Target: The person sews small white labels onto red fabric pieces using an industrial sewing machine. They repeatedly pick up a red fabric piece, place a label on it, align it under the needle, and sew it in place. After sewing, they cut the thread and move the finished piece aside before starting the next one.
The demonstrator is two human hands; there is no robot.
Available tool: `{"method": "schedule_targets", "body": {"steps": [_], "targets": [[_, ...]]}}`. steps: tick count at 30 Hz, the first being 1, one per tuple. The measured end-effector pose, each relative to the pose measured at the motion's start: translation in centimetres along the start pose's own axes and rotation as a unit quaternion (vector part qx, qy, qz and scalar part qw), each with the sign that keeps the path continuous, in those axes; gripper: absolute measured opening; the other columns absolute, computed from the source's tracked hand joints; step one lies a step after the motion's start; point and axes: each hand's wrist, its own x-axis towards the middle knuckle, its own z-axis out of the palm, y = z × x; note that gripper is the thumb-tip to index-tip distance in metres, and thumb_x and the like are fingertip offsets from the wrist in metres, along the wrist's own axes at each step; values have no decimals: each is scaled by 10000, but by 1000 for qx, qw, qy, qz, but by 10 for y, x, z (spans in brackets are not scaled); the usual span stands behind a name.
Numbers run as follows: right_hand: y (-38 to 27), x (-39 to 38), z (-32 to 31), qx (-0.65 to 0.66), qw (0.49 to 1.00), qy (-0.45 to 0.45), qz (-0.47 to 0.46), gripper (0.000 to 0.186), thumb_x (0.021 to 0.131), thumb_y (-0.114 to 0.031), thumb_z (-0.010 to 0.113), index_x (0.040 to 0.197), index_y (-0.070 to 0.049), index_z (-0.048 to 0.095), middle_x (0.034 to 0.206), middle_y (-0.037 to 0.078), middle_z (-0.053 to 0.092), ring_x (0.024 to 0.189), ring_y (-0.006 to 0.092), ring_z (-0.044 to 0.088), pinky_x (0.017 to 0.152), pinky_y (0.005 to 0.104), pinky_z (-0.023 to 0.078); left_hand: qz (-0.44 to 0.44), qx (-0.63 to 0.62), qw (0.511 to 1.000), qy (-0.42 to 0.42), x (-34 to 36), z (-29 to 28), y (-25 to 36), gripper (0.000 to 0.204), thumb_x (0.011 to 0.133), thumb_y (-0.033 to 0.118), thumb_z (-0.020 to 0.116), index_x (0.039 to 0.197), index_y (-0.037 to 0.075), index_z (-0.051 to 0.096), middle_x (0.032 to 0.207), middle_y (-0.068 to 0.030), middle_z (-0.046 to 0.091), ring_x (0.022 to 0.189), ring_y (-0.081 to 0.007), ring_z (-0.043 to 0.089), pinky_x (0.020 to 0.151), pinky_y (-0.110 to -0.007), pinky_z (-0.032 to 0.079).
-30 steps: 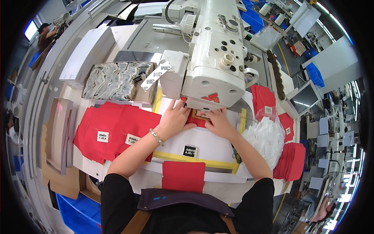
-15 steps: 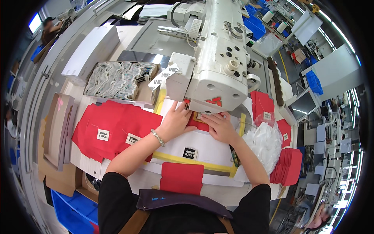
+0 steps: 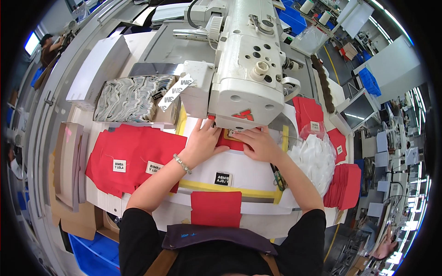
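Under the head of a white sewing machine [image 3: 248, 94] lies a red fabric piece [image 3: 230, 145], with a gold-coloured frame partly showing on it. My left hand [image 3: 202, 141] rests flat at its left edge, fingers stretched toward the machine. My right hand [image 3: 258, 143] lies over its right side, fingers extended and pointing inward. Neither hand is closed round anything. The machine head hides the needle area and some fingertips. Nearer me, a small black label [image 3: 223, 179] lies on the white work surface [image 3: 207, 168], which is edged with yellow tape.
At left are red fabric pieces [image 3: 131, 142] with white labels, a box of folded label strips [image 3: 126, 99] and a narrow open carton [image 3: 69, 165]. At right lie a white heap [image 3: 313, 161] and stacked red pieces [image 3: 343, 186]. One red piece [image 3: 216, 209] lies before me.
The whole view has shifted slightly, so the machine sits a little farther left in the picture. Both hands stay beside the red fabric piece, still laid flat.
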Motion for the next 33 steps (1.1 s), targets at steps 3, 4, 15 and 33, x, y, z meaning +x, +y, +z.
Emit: {"method": "schedule_targets", "body": {"steps": [3, 4, 15, 33], "targets": [[0, 0, 1, -5, 1000, -5, 6, 420, 774, -93, 611, 1190, -132, 645, 1159, 40, 648, 1124, 183, 570, 975, 433, 328, 4, 6, 1000, -8, -1, 3, -1, 739, 837, 587, 616, 1262, -17, 601, 1235, -88, 605, 1214, -275, 474, 1081, -473, 315], [0, 0, 1, -4, 1000, -3, 7, 416, 777, -94, 610, 1190, -132, 645, 1161, 40, 648, 1126, 184, 570, 973, 433, 330, 2, 1, 1000, -12, 0, 3, -1, 735, 836, 586, 619, 1257, -17, 604, 1228, -90, 608, 1207, -275, 479, 1078, -471, 317], [4, -9, 19, -39, 998, 40, -11, 394, 795, -129, 625, 1188, -131, 638, 1254, 34, 629, 1142, 172, 563, 943, 444, 347, 6, -1, 1000, 11, 2, -4, 3, 729, 821, 577, 635, 1225, -29, 612, 1216, -109, 596, 1172, -278, 499, 1079, -476, 333], [25, 4, 14, -43, 998, 37, 1, 372, 797, -155, 604, 1165, -121, 653, 1253, 20, 640, 1133, 213, 559, 976, 466, 329, -99, -98, 982, -125, 19, 0, -13, 571, 835, 495, 681, 1232, 92, 598, 1154, -118, 626, 1143, -285, 532, 988, -503, 303]]}}
